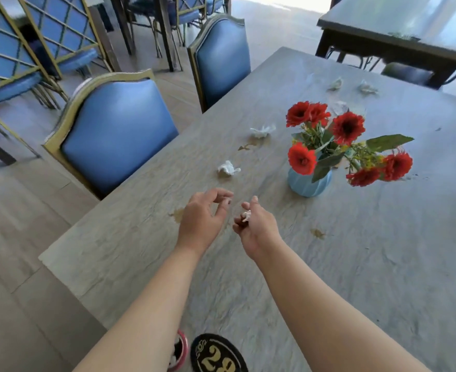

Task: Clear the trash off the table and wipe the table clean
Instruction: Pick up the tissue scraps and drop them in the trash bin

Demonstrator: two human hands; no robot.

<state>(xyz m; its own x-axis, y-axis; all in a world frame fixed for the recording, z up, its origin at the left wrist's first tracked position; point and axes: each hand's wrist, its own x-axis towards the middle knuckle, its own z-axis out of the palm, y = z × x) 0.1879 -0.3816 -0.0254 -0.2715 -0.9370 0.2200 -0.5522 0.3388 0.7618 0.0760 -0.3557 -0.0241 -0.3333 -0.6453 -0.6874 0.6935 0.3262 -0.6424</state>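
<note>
Crumpled white tissues lie on the grey wood-grain table (355,264): one (228,168) just beyond my hands, another (261,131) farther on, and two more (335,84) (367,88) near the far edge. My left hand (204,217) hovers over the table with fingers spread and nothing in it. Beside it, my right hand (253,226) is closed around a small white tissue wad (246,215). Brownish stains mark the table near my left hand (177,213), to the right (317,233) and by the second tissue (248,146).
A blue vase (308,183) of red flowers stands right of the tissues, partly hiding another white scrap (339,106). Two blue padded chairs (114,130) (221,60) are pushed against the table's left edge. Another table (398,28) stands at the back right.
</note>
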